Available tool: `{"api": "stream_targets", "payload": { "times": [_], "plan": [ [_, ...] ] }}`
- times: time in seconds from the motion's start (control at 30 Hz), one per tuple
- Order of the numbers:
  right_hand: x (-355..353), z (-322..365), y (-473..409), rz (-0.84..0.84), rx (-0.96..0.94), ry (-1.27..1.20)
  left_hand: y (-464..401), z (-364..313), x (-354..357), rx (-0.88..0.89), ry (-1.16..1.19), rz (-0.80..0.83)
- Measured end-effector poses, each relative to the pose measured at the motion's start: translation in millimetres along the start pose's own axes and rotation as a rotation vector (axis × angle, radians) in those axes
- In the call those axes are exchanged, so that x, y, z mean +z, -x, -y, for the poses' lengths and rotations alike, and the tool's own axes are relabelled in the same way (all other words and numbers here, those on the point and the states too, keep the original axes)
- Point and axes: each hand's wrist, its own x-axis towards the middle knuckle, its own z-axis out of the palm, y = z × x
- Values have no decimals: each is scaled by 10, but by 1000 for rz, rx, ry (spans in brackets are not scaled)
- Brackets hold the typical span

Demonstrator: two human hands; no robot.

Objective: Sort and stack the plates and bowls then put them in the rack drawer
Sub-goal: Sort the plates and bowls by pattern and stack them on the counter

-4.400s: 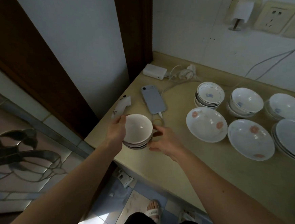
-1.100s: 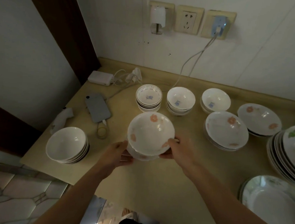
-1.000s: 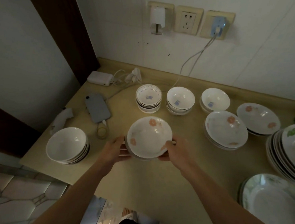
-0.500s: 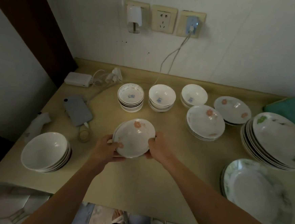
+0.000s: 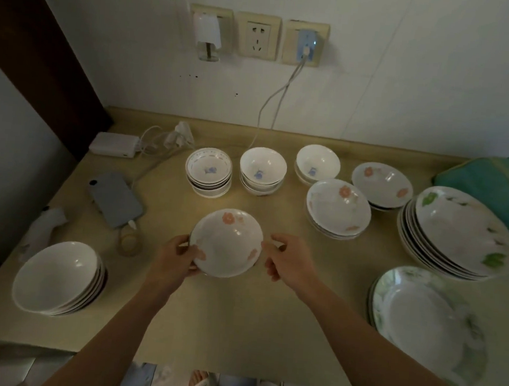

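A grey phone [image 5: 115,199] lies far left on the counter [image 5: 236,328], a white charger [image 5: 113,149] beyond it. Three sockets [image 5: 257,36] line the wall. A teal bag [image 5: 491,190] sits far right.

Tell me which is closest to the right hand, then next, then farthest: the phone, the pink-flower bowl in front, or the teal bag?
From the right hand:
1. Pink-flower bowl, just left of it, gripped by the left hand.
2. Phone, farther left on the counter.
3. Teal bag, far right at the back.

left hand [image 5: 178,258] grips; right hand [image 5: 292,261] hovers loosely curled.
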Motion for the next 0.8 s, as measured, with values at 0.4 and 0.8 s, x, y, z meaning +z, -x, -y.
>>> {"api": "stream_targets", "payload": {
  "times": [0.4,0.8],
  "plan": [
    [-1852,-13,-519,-593,-108,294,180,-999,1411,493,-247,20],
    [-2029,-144,-1019,-234,14,407,-325,-1126,2397,152,-336,232]
  ]
}}
